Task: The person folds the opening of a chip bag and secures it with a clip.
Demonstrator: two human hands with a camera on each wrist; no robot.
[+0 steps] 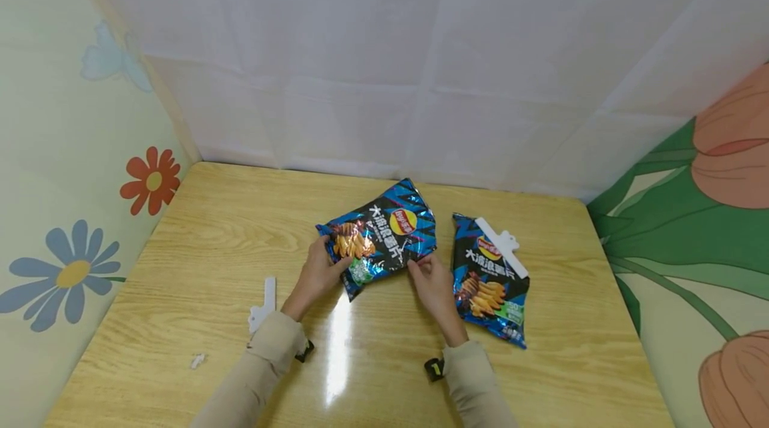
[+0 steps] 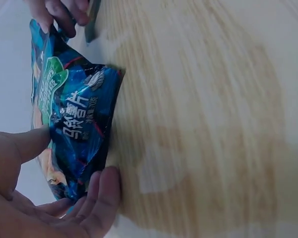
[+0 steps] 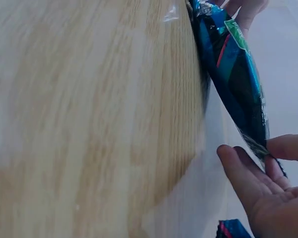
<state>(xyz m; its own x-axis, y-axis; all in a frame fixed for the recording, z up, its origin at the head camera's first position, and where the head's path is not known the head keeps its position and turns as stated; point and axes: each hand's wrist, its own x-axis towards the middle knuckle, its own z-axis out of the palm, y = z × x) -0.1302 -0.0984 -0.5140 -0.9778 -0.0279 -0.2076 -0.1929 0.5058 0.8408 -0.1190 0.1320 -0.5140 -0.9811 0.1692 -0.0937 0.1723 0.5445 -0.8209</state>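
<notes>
A blue and black bag of potato chips (image 1: 384, 231) lies slantwise between both hands near the middle of the table. My left hand (image 1: 317, 272) grips its left end, the thumb over the front; in the left wrist view the other fingers reach round the bag's end. With thumb and fingers, my right hand (image 1: 431, 286) pinches the lower right edge, and the right wrist view shows that edge tilted up off the wood. To the right lies a second chip bag (image 1: 483, 288) with a white clip (image 1: 503, 248) across its upper right corner.
Another white clip (image 1: 264, 304) lies on the wooden table (image 1: 180, 268) beside the left sleeve. A small pale scrap (image 1: 197, 361) rests near the front left. Behind the table hangs a white cloth (image 1: 360, 114); painted walls flank it.
</notes>
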